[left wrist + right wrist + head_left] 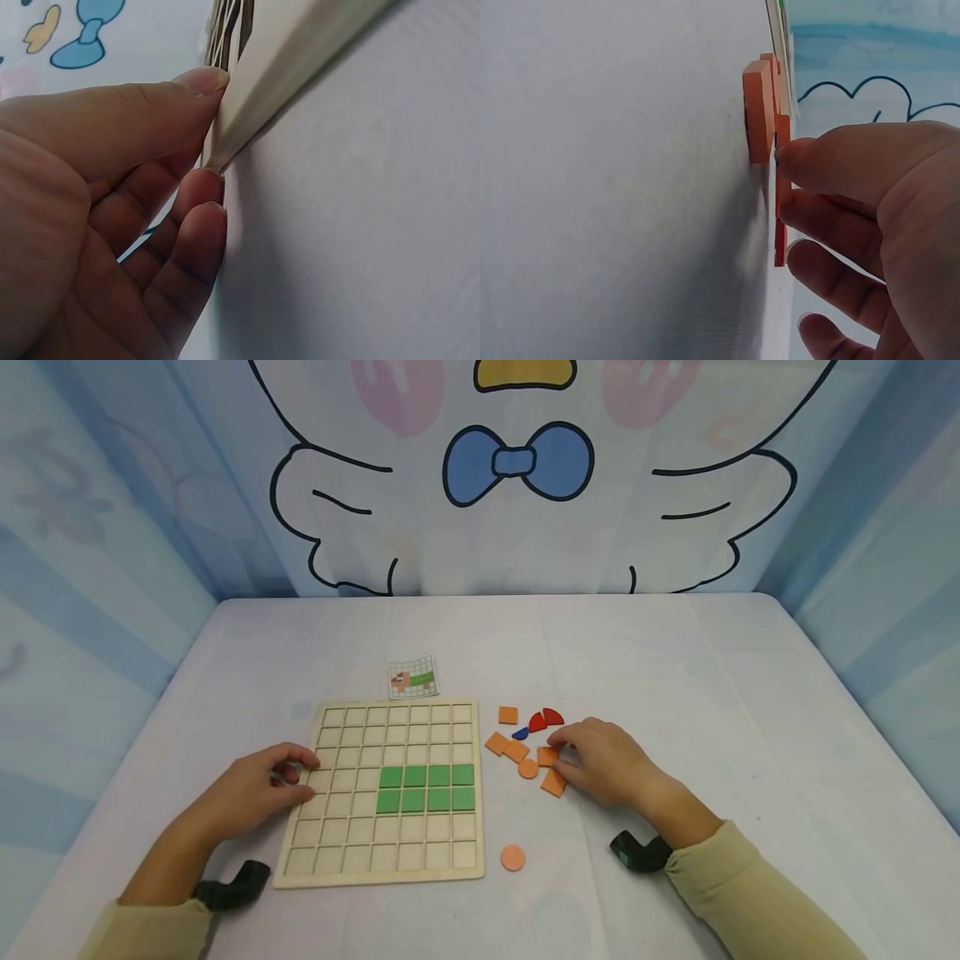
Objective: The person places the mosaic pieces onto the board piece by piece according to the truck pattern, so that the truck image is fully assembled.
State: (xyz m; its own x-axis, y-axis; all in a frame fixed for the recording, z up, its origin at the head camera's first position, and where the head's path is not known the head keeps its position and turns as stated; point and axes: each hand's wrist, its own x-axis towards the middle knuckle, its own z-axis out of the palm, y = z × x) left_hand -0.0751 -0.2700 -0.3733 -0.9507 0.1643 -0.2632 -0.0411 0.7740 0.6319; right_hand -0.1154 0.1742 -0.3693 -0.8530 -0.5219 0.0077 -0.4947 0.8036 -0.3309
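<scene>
My left hand [251,789] holds the left edge of a pale wooden grid board [348,831]. In the left wrist view, its thumb and fingertips touch the board's rim [259,90]. Green square tiles [413,777] fill two rows of cells at the board's right side. To the right of the board, my right hand [607,764] pinches an orange square tile [547,756] between thumb and index finger. Another orange square [553,783] lies just below that tile, and an orange disc [528,768] is to its left.
More orange squares [496,743], red quarter-round pieces [552,717] and a blue half-round piece [521,734] lie around the right hand. A lighter orange disc [513,857] sits nearer the front. Behind the board is a small picture card [413,678] on the white tabletop [675,668].
</scene>
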